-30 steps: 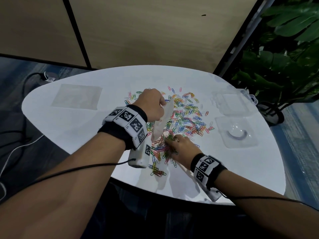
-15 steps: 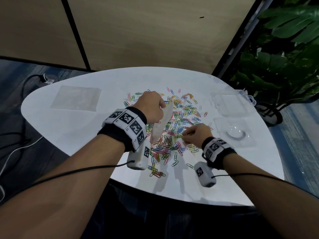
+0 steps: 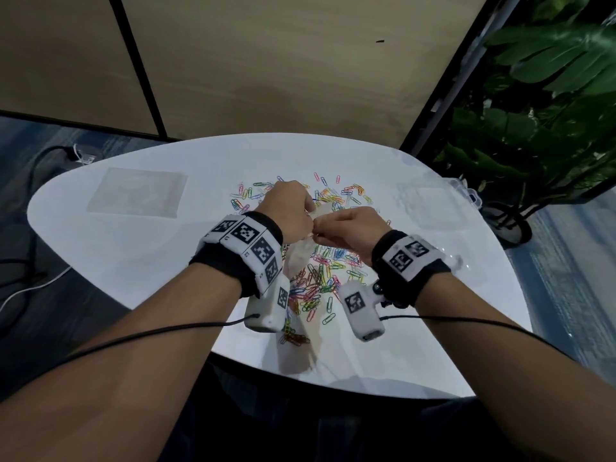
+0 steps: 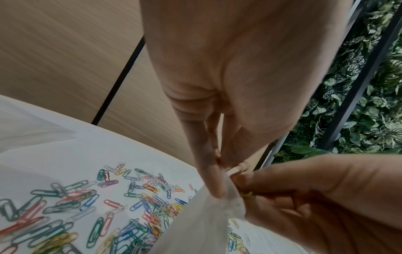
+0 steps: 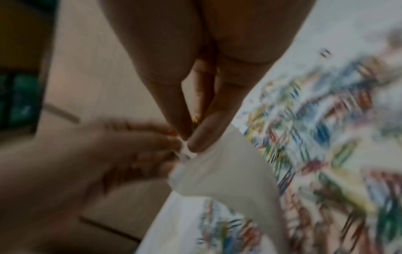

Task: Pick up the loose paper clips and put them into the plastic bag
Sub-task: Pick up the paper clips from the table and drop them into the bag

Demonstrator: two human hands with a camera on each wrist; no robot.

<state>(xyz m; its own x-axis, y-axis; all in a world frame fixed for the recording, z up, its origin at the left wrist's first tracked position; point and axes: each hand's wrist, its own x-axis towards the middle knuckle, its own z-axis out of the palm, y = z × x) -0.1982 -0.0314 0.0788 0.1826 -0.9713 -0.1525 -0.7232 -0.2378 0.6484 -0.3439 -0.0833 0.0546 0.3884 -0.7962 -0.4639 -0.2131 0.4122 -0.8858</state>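
Note:
Many coloured paper clips [image 3: 320, 281] lie scattered in the middle of the white table [image 3: 133, 261]. My left hand [image 3: 290, 211] pinches the top edge of a clear plastic bag [image 3: 300, 258], which hangs down to the table. My right hand [image 3: 346, 228] meets it at the bag's mouth, its thumb and fingers pinched together on a few clips. The left wrist view shows my left hand [image 4: 224, 180] gripping the bag [image 4: 202, 223], and a yellow-green clip shows in my right hand [image 4: 304, 197]. The right wrist view is blurred: my right hand [image 5: 189, 137] is at the bag [image 5: 228, 171] edge.
A second flat clear bag [image 3: 136, 191] lies at the table's far left. Clear plastic boxes [image 3: 430, 205] sit at the right side. A large potted plant [image 3: 533, 128] stands beyond the right edge, a wooden wall panel behind. Cables run on the floor at left.
My right hand has left the clip pile, lifted and moved up and left to the bag's mouth. My left hand has kept hold of the bag in about the same place.

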